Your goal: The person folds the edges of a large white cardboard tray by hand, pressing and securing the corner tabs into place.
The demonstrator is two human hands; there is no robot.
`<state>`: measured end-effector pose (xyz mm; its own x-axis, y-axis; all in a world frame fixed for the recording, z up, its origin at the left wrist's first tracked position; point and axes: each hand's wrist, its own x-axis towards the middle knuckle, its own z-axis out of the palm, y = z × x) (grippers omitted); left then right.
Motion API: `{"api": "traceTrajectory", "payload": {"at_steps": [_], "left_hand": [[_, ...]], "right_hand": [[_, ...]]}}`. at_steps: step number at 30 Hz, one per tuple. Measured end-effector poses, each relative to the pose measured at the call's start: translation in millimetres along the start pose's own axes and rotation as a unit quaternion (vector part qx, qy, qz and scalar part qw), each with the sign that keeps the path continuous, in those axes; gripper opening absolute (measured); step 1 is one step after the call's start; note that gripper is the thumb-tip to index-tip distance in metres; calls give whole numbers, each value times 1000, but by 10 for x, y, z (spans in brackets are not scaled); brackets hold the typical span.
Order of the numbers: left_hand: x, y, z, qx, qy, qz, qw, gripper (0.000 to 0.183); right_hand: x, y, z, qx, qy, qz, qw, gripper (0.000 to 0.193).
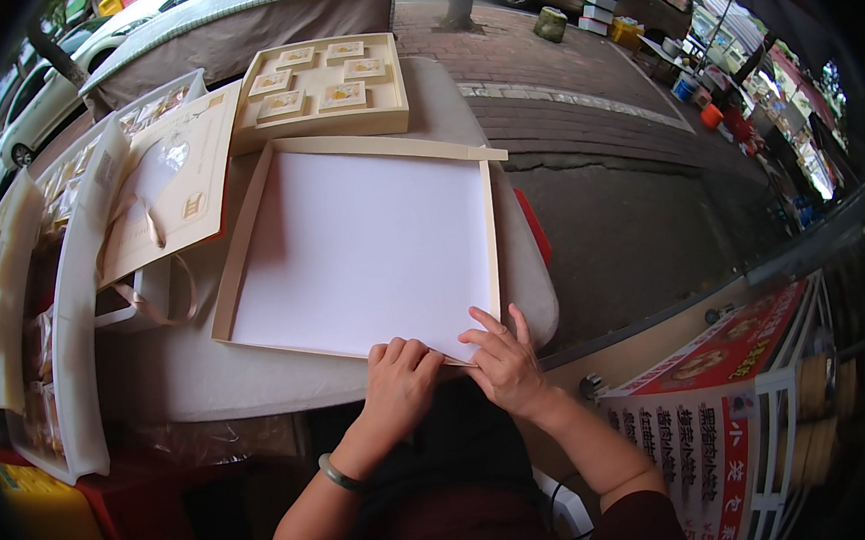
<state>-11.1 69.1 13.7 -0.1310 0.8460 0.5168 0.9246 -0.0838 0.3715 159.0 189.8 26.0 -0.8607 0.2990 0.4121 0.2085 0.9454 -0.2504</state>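
A shallow cardboard box (370, 239), white inside with cream walls, lies flat on the table before me. Its far right wall strip juts out past the corner. At the near right corner both hands work on the near wall. My left hand (400, 378) has its fingers curled over that wall, closed on it. Right beside it, my right hand (507, 360) pinches the corner between thumb and bent fingers, while its other fingers stick up over the white inside. The part of the corner under the fingertips is hidden. A green bangle (340, 474) circles my left wrist.
A cream box (396, 102) with several small packets stands beyond. To the left are a cream carrier (190, 177) with a clear window and ribbon, and white plastic crates (80, 325) of wrapped goods. The grey table's (529, 293) rounded edge is near my right hand; a red sign (728, 340) stands lower right.
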Motion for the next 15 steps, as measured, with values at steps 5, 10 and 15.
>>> {"api": "traceTrajectory", "payload": {"at_steps": [5,10,15], "left_hand": [[-202,-15,-246,-21,-66,32,997,16],[-411,7,-549,-23,-139,48,989,15],[-534,217,-806,4,-261,40,965,15]], "right_hand": [[91,-179,-373,54,-90,-8,994,36],[505,532,-525,-18,63,56,996,29],[949,1381,-396,-7,84,87,993,23]]}}
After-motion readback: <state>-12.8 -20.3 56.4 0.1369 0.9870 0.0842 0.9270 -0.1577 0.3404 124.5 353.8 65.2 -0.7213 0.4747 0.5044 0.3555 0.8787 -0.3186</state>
